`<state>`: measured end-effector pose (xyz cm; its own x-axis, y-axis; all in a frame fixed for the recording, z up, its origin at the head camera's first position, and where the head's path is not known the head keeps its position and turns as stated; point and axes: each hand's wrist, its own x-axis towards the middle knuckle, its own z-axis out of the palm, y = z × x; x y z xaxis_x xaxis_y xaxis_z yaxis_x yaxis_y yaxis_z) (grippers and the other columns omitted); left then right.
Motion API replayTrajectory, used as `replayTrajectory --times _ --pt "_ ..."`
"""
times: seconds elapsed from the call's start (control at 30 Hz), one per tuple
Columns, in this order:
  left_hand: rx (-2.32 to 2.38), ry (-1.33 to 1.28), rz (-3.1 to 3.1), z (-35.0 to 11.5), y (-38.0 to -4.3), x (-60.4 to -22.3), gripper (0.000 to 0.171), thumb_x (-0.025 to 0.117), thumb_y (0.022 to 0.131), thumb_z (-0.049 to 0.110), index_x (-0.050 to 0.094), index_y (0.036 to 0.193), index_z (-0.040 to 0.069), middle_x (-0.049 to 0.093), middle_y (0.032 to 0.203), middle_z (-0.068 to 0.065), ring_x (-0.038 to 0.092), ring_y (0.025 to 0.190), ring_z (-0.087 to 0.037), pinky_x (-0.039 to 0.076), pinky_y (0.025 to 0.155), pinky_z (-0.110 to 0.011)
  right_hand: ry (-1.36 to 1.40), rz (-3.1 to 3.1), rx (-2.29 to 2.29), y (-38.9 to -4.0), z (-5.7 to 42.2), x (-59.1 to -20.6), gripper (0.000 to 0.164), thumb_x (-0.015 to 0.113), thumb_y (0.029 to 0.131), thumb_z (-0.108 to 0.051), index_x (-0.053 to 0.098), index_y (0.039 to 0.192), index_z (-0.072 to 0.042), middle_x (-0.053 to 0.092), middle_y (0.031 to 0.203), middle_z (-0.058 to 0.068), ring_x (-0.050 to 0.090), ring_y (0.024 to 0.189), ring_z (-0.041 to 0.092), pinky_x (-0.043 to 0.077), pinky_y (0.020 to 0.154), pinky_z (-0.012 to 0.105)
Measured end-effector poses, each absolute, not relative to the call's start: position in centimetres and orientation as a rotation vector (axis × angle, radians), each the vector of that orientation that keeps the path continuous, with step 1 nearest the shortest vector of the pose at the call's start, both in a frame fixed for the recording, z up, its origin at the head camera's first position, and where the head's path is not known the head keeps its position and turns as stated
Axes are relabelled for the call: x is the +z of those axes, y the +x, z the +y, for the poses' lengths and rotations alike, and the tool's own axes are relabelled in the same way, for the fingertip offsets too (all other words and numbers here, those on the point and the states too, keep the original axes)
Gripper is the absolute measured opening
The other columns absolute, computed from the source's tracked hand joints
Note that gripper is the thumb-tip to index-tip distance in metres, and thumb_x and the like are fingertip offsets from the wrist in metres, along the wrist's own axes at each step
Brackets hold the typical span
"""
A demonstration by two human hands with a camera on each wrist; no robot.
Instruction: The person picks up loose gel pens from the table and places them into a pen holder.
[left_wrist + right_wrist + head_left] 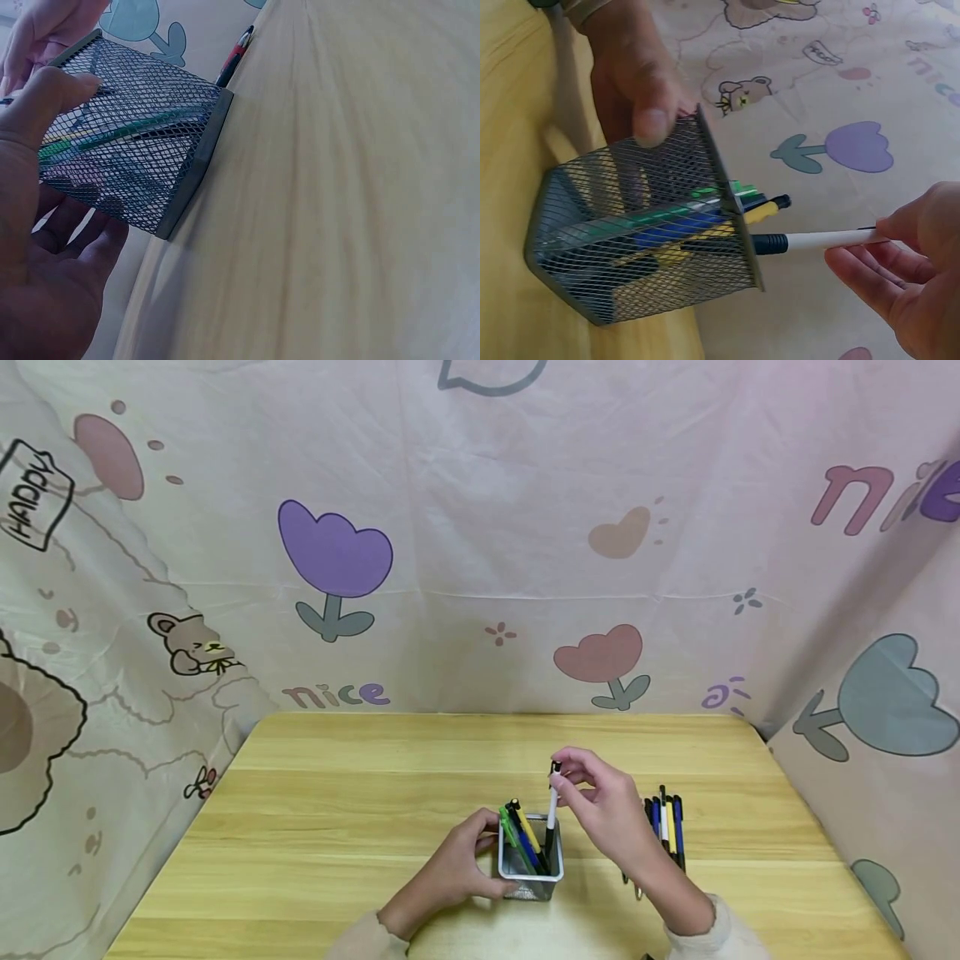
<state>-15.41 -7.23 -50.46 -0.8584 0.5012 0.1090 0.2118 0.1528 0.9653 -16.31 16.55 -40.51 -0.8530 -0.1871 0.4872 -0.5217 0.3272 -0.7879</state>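
A square wire-mesh pen holder (531, 887) stands on the table. My left hand (462, 862) grips it from the left side, the thumb (67, 88) on one mesh wall and the fingers round another. Inside lean a green pen (622, 225), a blue pen and a yellow pen (528, 828), all slanting the same way. My right hand (603, 806) pinches a white pen (825, 239) with a black grip near its top end, between thumb and fingertips. That pen stands nearly upright, its lower end inside the holder by the right wall.
Right of my right hand, a row of several pens (670, 827) in blue, white, yellow and black lies on the wooden table (360, 793), partly hidden by the forearm. A red-and-black pen (235, 56) shows behind the holder. A printed cloth (480, 527) hangs round the table.
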Motion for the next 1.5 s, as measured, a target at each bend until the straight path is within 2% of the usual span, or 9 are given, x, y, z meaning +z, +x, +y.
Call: replayTrajectory --times 0.27,0.43,0.53,0.87,1.1,1.33,1.5 --pt "1.787 0.71 2.172 -7.2 -15.4 -50.4 0.07 0.091 0.069 0.001 0.054 0.129 0.006 0.061 0.135 -0.01 0.064 0.13 -0.025 0.051 0.115 -0.026 0.667 -2.345 1.432 -16.4 16.0 -41.7 0.021 0.073 0.094 -0.004 0.07 0.114 -0.009 0.074 0.093 0.004 0.071 0.083 0.009 0.067 0.068 0.021" --pt "1.781 0.718 2.177 -7.3 -15.4 -50.3 0.07 0.091 0.069 0.002 0.054 0.128 0.007 0.061 0.136 -0.01 0.063 0.131 -0.026 0.05 0.116 -0.027 0.644 -2.407 1.38 -16.4 15.8 -42.1 0.018 0.073 0.096 -0.01 0.072 0.113 -0.013 0.075 0.095 0.002 0.07 0.085 0.005 0.065 0.072 0.017" --pt "1.777 0.72 2.186 -7.3 -15.4 -50.4 0.07 0.091 0.069 0.003 0.055 0.128 0.007 0.062 0.136 -0.009 0.063 0.132 -0.027 0.05 0.117 -0.027 0.644 -2.436 1.367 -16.4 15.7 -42.3 0.02 0.075 0.094 -0.008 0.072 0.113 -0.014 0.075 0.098 0.0 0.07 0.086 0.004 0.065 0.073 0.016" --pt "1.773 0.714 2.19 -7.3 -15.5 -50.4 0.07 0.093 0.069 0.007 0.055 0.128 0.008 0.062 0.135 -0.009 0.063 0.131 -0.026 0.05 0.116 -0.026 0.684 -2.433 1.323 -16.6 15.5 -43.1 0.025 0.079 0.087 0.001 0.075 0.109 -0.01 0.077 0.101 0.002 0.074 0.087 0.012 0.067 0.074 0.021" --pt "1.767 0.713 2.194 -7.3 -15.5 -50.4 0.069 0.093 0.07 0.007 0.055 0.128 0.008 0.062 0.133 -0.009 0.063 0.131 -0.029 0.05 0.116 -0.026 0.751 -2.439 1.301 -16.6 15.3 -43.4 0.023 0.079 0.087 0.0 0.075 0.108 -0.008 0.077 0.101 0.005 0.075 0.088 0.02 0.065 0.076 0.017" --pt "1.757 0.714 2.197 -7.3 -15.4 -50.3 0.068 0.092 0.07 0.006 0.055 0.128 0.007 0.061 0.134 -0.01 0.062 0.132 -0.029 0.05 0.116 -0.026 0.811 -2.406 1.235 -16.7 15.1 -43.7 0.026 0.082 0.082 0.004 0.075 0.105 -0.004 0.077 0.096 0.004 0.074 0.084 0.013 0.066 0.075 0.018" --pt "1.755 0.713 2.194 -7.4 -15.5 -50.3 0.069 0.091 0.07 0.006 0.054 0.128 0.007 0.061 0.135 -0.009 0.062 0.133 -0.03 0.049 0.117 -0.026 0.825 -2.408 1.173 -16.7 15.1 -43.8 0.025 0.082 0.083 0.002 0.074 0.106 -0.004 0.076 0.092 0.002 0.071 0.08 0.005 0.065 0.071 0.017"
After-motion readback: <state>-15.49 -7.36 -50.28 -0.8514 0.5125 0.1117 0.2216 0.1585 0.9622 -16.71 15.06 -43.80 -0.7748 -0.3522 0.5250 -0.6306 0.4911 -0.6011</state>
